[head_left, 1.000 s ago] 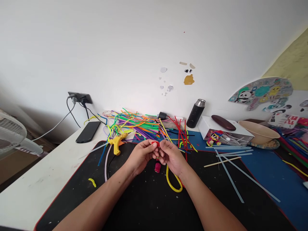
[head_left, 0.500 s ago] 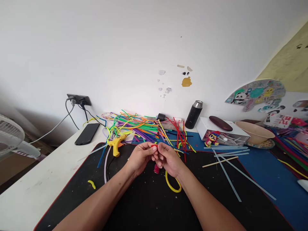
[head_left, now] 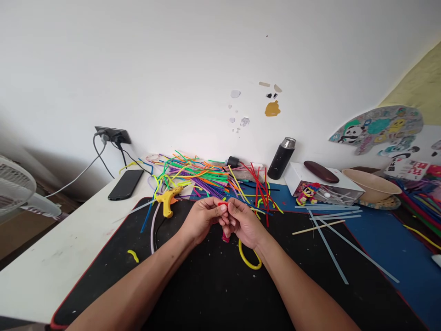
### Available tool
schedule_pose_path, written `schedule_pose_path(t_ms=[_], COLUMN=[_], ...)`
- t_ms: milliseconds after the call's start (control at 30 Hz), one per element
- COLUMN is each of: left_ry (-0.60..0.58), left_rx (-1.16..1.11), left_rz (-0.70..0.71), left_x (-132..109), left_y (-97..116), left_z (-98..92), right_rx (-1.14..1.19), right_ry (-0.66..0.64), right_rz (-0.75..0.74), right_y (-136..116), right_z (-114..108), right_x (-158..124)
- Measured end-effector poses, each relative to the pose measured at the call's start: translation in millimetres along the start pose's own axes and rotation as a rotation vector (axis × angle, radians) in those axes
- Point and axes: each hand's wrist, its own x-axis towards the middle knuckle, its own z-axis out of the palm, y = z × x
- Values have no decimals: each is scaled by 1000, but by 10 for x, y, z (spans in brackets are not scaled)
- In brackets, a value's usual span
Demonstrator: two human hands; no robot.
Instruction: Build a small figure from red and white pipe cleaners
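Poking up between both hands [head_left: 206, 218] [head_left: 245, 224], red piece [head_left: 222, 203]

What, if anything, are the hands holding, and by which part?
The left hand and right hand together pinch a red piece. Only a sliver shows by the thumbs, so which part is gripped cannot be told.

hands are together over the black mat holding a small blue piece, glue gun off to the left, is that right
The small piece between the left hand and right hand is red, not blue, as the head view shows. The rest stands: hands together over the black mat, glue gun off to the left.
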Motion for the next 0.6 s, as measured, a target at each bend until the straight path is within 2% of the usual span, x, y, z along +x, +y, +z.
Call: schedule_pose_path(t_ms=[200,433,600], left_ry=[-9,-32,-13], left_rx=[5,-100,-139], left_rz=[0,-31,-27], left_x=[-1,14,20], left_y=[3,-29,-28], left_z=[-2,45,60], right_rx=[14,19,43], right_ry=[-8,61,52], right_rz=[5,7,23], right_y=[13,-48,-96], right_z=[-20,-15,17], right_x=[2,15,0])
